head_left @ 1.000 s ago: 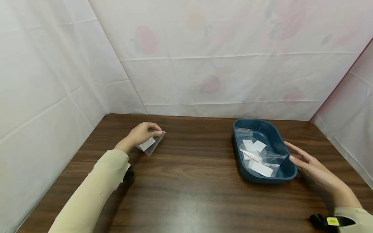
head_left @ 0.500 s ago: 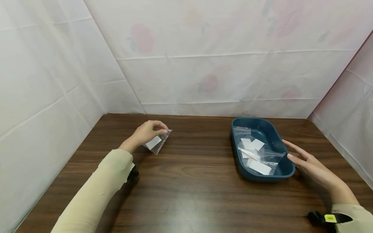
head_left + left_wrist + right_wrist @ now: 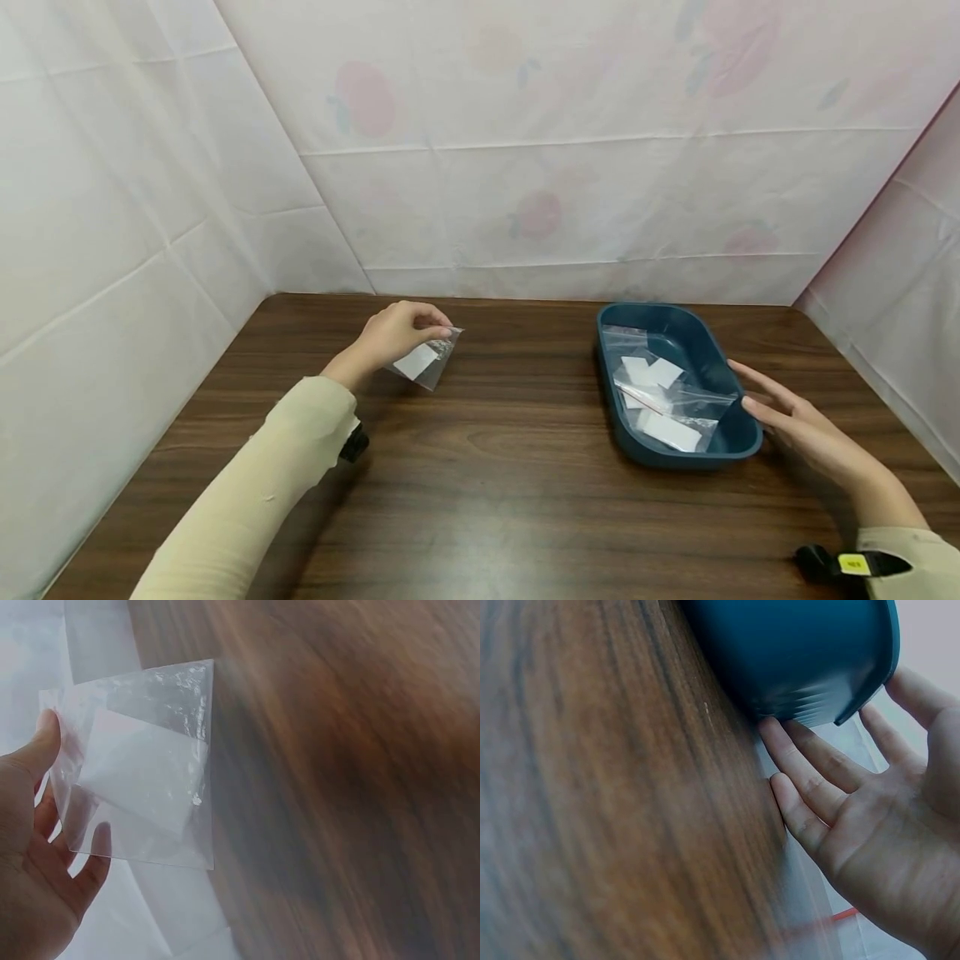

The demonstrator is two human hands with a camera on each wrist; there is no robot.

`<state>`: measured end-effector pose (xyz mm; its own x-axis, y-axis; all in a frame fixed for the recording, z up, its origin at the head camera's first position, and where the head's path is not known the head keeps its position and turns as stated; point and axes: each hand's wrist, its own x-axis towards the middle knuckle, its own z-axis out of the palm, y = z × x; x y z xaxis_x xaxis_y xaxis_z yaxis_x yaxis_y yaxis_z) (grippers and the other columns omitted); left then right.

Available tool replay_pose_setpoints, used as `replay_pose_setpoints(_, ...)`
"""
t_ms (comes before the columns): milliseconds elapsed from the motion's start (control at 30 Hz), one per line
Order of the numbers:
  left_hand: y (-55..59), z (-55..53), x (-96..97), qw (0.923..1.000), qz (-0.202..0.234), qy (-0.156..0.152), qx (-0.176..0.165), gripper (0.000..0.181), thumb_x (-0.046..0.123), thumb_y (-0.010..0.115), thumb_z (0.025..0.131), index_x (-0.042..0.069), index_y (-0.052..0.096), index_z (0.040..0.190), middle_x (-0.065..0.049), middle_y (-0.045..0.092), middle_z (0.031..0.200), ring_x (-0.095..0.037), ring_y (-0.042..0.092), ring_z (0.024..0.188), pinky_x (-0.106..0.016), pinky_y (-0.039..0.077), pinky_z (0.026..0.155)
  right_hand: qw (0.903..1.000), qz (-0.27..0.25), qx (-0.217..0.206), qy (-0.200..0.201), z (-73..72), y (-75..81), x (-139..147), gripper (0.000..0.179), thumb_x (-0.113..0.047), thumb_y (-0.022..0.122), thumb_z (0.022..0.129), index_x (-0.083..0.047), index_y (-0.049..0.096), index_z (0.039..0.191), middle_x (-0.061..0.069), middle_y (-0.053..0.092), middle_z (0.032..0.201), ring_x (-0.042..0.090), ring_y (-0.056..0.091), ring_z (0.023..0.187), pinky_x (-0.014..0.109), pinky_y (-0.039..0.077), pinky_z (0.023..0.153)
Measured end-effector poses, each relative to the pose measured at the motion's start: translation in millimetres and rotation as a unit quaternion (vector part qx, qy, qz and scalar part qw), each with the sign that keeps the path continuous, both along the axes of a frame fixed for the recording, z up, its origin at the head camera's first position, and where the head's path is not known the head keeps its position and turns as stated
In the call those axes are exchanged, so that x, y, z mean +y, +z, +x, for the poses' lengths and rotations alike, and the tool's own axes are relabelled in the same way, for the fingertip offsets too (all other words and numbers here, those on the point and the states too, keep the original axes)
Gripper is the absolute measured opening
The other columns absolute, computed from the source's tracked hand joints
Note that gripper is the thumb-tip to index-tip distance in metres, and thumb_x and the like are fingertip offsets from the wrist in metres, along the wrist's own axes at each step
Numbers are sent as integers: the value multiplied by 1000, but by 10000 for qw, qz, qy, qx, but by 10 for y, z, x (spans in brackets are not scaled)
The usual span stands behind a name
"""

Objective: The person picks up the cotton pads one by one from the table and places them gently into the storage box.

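Observation:
My left hand [image 3: 396,333] pinches the top edge of a small clear zip bag [image 3: 142,844] between thumb and fingers. Inside that bag lies a flat white square [image 3: 142,769], also visible below my hand in the head view. Over on the right stands a dark blue plastic basin [image 3: 651,457], holding several clear zip bags [image 3: 701,405] with white pieces in them. Against the basin's right side rests my right hand [image 3: 813,433], fingers extended along the wall and thumb at the rim. In the right wrist view its fingertips touch the basin's outer side.
The brown wood-grain table [image 3: 480,467] runs back to a white cloth wall [image 3: 480,208] with faded fruit prints. More white cloth [image 3: 135,250] hangs along the left side, and another sheet closes off the right.
My left hand has moved right and slightly away from me, carrying the zip bag with it. My right hand has stayed against the basin, whose contents look the same.

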<state>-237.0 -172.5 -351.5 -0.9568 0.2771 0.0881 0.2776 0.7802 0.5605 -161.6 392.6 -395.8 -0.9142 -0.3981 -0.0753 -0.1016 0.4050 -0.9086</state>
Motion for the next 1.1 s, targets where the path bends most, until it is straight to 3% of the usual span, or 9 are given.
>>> replay_pose_setpoints(633,96,-20,387,9998,156,-101,103,17,40,70,91,30,75,104,12,70,104,-18,63,110,-51,44,97,10000,45,-52,0,2,9,-26,57,-17,39,109,-22,15,160,-15,43,136,-9,50,116,10,42,86)
replay_pose_setpoints(933,106,-64,659,9990,112,-376,208,18,37,69,92,27,75,106,11,71,107,-15,65,107,-47,47,95,9996,250,-85,-75,6,8,-14,57,-21,39,109,-26,15,160,2,33,146,-13,45,116,11,41,85)
replay_pose_setpoints(1100,110,-66,815,9983,21,-518,262,17,37,69,92,28,75,106,11,70,107,-13,64,106,-42,48,92,9997,232,-79,-67,-2,-6,-15,57,-20,40,109,-26,15,160,0,33,146,-13,45,116,10,41,85)
